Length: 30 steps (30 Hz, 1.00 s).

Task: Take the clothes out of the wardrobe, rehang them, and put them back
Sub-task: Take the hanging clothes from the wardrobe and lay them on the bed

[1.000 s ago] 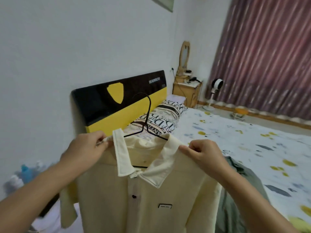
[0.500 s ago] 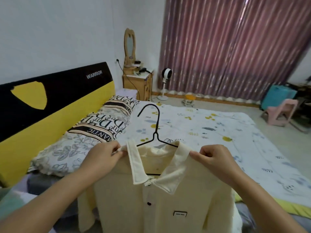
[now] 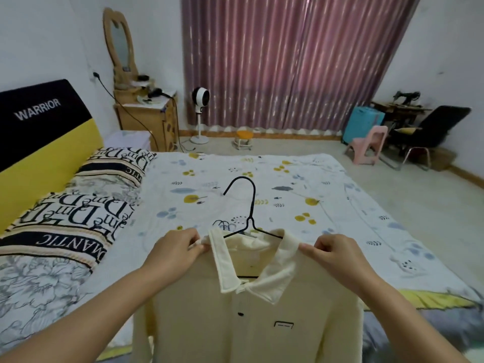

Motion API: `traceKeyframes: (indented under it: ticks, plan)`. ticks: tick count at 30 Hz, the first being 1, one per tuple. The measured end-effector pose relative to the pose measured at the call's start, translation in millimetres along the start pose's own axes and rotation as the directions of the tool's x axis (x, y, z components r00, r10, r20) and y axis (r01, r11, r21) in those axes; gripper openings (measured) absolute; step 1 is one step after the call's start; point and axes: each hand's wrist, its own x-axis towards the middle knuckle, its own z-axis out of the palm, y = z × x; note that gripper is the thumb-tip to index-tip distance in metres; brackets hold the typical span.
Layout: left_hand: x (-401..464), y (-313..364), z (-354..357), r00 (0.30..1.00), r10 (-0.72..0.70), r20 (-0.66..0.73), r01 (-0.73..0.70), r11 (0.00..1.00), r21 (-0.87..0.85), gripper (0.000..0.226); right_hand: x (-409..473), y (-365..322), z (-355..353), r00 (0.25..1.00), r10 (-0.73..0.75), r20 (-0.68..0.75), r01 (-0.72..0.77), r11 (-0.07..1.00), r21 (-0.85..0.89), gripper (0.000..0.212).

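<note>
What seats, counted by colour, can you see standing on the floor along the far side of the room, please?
Pink plastic chair: 1
Black reclining chair: 1
Small orange-topped stool: 1
Total: 3

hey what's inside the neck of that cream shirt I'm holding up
A black wire hanger: its hook and neck rise above the cream shirt, and part of its lower bar shows in the opening. The hanger's shoulder ends are covered by fabric.
</note>
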Motion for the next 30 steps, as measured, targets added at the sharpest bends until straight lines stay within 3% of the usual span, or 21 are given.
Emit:
traceKeyframes:
  ticks: [6,11,16,19,24,30]
  plan:
    - [74.4,-16.8,29.5,0.999,-0.026,0.018,0.027,0.999,-0.019,0.031,69.6,7.9,30.9,0.998,0.057,-0.035,-0.058,0.998,-0.024,0.039]
    - [132.5,-37.8,63.3,0.995,-0.101,-0.014,0.100,0.994,-0.045,0.033,142.9,16.7,64.4,0.998,0.061,0.031,-0.058,0.994,-0.097,0.026]
    - [192.7,-69.5,105.4,0.973,-0.229,-0.039,0.227,0.973,-0.048,0.018,225.4,33.3,118.9,0.993,0.014,0.116,0.016,0.968,-0.251,0.032]
    - [227.4,-90.5,134.5,0.951,-0.307,-0.031,0.306,0.952,-0.027,0.022,264.3,46.0,159.8,0.984,0.017,0.180,0.054,0.922,-0.384,0.039]
    - [271.8,-129.5,192.2,0.909,-0.416,0.001,0.416,0.909,0.044,0.029,311.6,80.2,236.5,0.941,0.057,0.333,0.049,0.952,-0.301,0.047]
    - [296.9,-170.1,255.2,0.819,-0.570,0.069,0.555,0.816,0.160,0.018,353.3,112.3,317.9,0.899,0.182,0.398,-0.026,0.930,-0.367,0.056]
